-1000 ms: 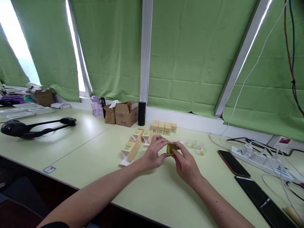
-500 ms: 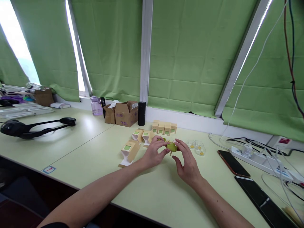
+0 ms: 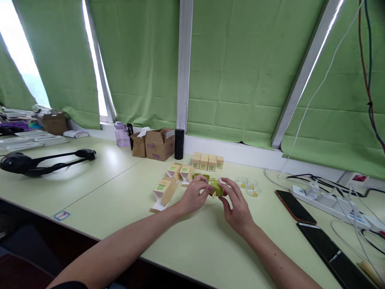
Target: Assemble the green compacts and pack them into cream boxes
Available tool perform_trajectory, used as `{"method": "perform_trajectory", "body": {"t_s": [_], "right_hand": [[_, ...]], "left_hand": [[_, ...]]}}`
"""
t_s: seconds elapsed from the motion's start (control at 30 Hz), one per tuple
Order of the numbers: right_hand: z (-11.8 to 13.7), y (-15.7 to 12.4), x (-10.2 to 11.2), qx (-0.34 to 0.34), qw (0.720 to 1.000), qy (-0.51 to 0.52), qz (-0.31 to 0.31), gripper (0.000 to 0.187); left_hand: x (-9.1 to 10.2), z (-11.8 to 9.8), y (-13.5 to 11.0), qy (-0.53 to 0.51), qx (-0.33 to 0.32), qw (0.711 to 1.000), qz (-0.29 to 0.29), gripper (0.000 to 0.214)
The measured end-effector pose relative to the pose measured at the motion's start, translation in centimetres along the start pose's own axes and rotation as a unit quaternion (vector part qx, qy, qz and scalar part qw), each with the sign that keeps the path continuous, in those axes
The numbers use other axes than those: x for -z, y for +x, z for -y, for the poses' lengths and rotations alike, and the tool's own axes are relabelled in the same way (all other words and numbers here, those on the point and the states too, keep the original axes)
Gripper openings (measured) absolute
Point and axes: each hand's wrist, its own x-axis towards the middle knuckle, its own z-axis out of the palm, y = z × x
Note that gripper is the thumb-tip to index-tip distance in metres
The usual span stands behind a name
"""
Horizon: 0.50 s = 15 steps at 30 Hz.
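Note:
Between both hands, above the table, is a small green case-like piece with a pale loop hanging from its front. My left hand pinches its left side with thumb and fingers. On its right side the fingertips and thumb of my right hand close around it. Behind the hands lies another green piece, partly hidden, beside small yellowish bits. To the right sit several clear round plastic shells with yellow spots in them.
Opened small cartons lie left of my hands; several closed small boxes stand behind. Farther back are a cardboard box and a black cylinder. A phone, a dark tablet-like slab and a power strip lie right.
The green piece has turned in my fingers, and its pale loop now faces me. My right thumb has come in to touch it. More of the green piece behind is uncovered.

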Motion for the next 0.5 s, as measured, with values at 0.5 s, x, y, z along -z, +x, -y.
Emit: {"method": "perform_trajectory", "body": {"t_s": [0.5], "right_hand": [[0.5, 0.5, 0.4, -0.175, 0.975, 0.139, 0.012, 0.037]], "left_hand": [[1.4, -0.5, 0.1, 0.043, -0.081, 0.996, 0.013, 0.048]]}}
